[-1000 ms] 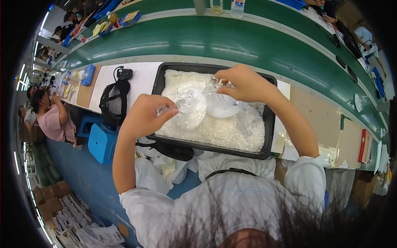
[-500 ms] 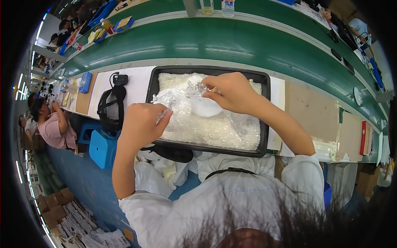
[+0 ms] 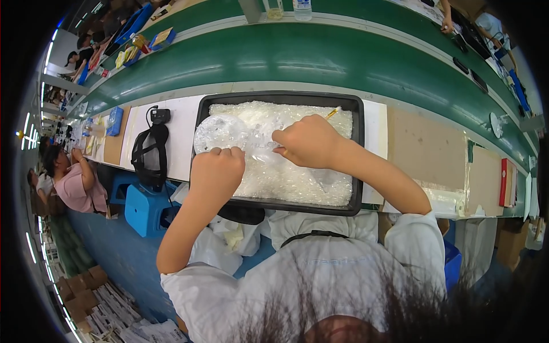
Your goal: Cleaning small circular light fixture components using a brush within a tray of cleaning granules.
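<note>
A black tray before me is filled with small, clear-white glittering pieces. My left hand is closed at the tray's near left, knuckles up, and hides what its fingers hold. Just beyond it lies a round, clear, shallow dish-like thing with shiny bits in it. My right hand is closed in a pinch over the middle of the tray. Clear material shows between the hands, too fine to make out. Behind the right hand a thin yellow stick pokes up; whether the hand holds it is hidden.
Left of the tray lies a black strap headset. A blue stool stands below. Brown boards and a red folder are to the right. Bottles stand on the far ledge. A person in pink sits at the left.
Both hands have shifted: the left fingers have turned down and inward, the right hand has come lower. Clear beaded strands seen in both hands are now mostly hidden. The yellow stick has come into view.
</note>
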### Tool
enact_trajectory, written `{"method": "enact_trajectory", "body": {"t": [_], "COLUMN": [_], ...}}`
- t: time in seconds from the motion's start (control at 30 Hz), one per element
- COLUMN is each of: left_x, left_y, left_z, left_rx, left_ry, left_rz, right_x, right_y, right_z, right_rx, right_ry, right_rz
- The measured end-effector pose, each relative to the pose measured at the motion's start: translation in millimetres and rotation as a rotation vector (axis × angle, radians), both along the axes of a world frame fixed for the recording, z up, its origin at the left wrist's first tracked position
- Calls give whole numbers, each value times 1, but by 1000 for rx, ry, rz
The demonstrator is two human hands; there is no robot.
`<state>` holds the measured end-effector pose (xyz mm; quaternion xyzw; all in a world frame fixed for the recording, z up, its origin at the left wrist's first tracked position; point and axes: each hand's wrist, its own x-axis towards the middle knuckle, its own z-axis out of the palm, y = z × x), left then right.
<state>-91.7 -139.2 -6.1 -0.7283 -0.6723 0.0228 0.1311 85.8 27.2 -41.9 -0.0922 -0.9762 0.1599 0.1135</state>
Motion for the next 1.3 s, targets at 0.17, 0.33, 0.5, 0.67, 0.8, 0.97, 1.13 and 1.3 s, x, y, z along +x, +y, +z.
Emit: {"method": "enact_trajectory", "body": {"t": [0.17, 0.33, 0.5, 0.67, 0.8, 0.97, 1.13, 1.3], "left_x": [9, 19, 21, 14, 8, -2, -14, -24], "left_y": [-7, -10, -8, -8, 2, 10, 4, -2], "left_z": [-14, -17, -12, -1, 20, 24, 7, -3], "left_rx": [118, 201, 265, 314, 306, 266, 207, 210], "left_ry": [176, 133, 153, 98, 95, 121, 311, 502], "left_rz": [-88, -100, -87, -43, -100, -231, -337, -434], "right_x": [10, 15, 15, 10, 10, 6, 8, 15], "right_y": [4, 4, 5, 4, 9, 5, 0, 1], "right_z": [-1, -8, -9, -16, -20, -12, -14, -10], "right_rx": [-9, 10, -26, -22, -18, 170, 254, 379], "right_ry": [37, 78, 41, 101, 152, 151, 215, 225], "right_rz": [48, 42, 52, 119, 159, 232, 229, 205]}}
